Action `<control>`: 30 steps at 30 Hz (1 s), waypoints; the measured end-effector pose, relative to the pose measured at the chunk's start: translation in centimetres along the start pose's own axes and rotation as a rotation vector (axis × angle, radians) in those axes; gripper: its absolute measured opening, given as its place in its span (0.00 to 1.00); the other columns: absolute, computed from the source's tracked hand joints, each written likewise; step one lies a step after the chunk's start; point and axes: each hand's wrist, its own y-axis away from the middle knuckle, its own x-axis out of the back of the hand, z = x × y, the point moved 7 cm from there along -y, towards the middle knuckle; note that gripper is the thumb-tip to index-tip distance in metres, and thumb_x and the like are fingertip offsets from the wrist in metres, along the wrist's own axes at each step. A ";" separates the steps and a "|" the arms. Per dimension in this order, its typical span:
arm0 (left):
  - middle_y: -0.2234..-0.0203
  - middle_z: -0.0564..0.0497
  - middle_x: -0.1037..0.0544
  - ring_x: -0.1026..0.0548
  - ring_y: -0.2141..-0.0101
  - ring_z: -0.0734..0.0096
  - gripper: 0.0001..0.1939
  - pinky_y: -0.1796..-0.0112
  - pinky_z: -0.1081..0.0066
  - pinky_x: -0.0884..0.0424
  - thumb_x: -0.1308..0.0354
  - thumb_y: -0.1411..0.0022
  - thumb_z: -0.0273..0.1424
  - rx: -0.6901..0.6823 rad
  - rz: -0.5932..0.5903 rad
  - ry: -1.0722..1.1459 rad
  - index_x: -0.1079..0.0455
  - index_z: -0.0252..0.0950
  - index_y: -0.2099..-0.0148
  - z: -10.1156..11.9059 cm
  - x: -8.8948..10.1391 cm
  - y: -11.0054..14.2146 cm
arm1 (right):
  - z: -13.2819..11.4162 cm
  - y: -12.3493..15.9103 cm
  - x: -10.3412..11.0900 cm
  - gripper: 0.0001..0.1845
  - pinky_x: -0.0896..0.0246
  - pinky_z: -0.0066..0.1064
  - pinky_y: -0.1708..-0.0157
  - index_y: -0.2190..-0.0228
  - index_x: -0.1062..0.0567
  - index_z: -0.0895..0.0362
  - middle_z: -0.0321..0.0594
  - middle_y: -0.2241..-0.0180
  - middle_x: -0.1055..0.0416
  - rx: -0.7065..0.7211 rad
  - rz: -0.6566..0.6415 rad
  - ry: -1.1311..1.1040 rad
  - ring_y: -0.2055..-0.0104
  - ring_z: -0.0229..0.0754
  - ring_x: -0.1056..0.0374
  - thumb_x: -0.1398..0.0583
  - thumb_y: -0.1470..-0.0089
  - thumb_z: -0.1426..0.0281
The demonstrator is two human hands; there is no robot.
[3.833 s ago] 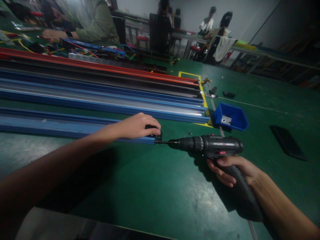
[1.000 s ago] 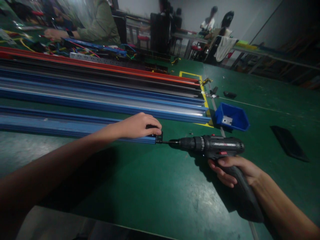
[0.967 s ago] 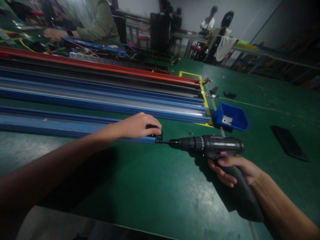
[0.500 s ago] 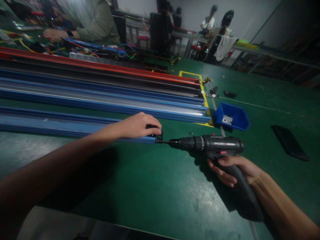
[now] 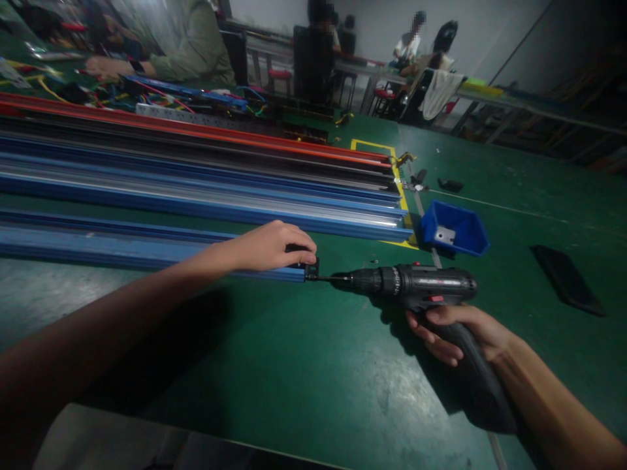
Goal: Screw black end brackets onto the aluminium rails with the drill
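Note:
My left hand (image 5: 272, 246) is curled over the end of a long blue rail (image 5: 122, 251) that lies on the green table (image 5: 294, 365), with its fingertips on a small black end piece (image 5: 311, 269). My right hand (image 5: 458, 331) grips the handle of a black cordless drill (image 5: 416, 287). The drill lies level, and its bit tip touches the black end piece on the rail's end face.
Several more long blue, silver and orange rails (image 5: 220, 183) lie side by side behind. A blue bin (image 5: 454, 230) with a metal part stands just beyond the drill, and a flat black object (image 5: 565, 279) lies to the right. A person (image 5: 171, 39) works at the far left, and others sit in the background.

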 end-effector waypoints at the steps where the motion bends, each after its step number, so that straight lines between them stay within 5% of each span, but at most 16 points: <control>1: 0.58 0.51 0.16 0.21 0.57 0.69 0.14 0.54 0.72 0.31 0.44 0.30 0.41 0.000 -0.002 0.001 0.20 0.41 0.54 0.0 0.0 0.0 | 0.0 0.0 0.0 0.12 0.31 0.23 0.81 0.61 0.19 0.65 0.42 0.72 0.26 0.001 0.002 0.001 0.85 0.31 0.33 0.35 0.43 0.69; 30: 0.58 0.52 0.17 0.21 0.57 0.70 0.14 0.53 0.72 0.31 0.44 0.30 0.41 -0.003 -0.004 0.001 0.20 0.40 0.54 -0.1 -0.1 0.0 | 0.0 0.0 0.0 0.12 0.30 0.23 0.82 0.62 0.18 0.66 0.40 0.74 0.26 0.009 0.008 -0.004 0.85 0.29 0.34 0.35 0.44 0.70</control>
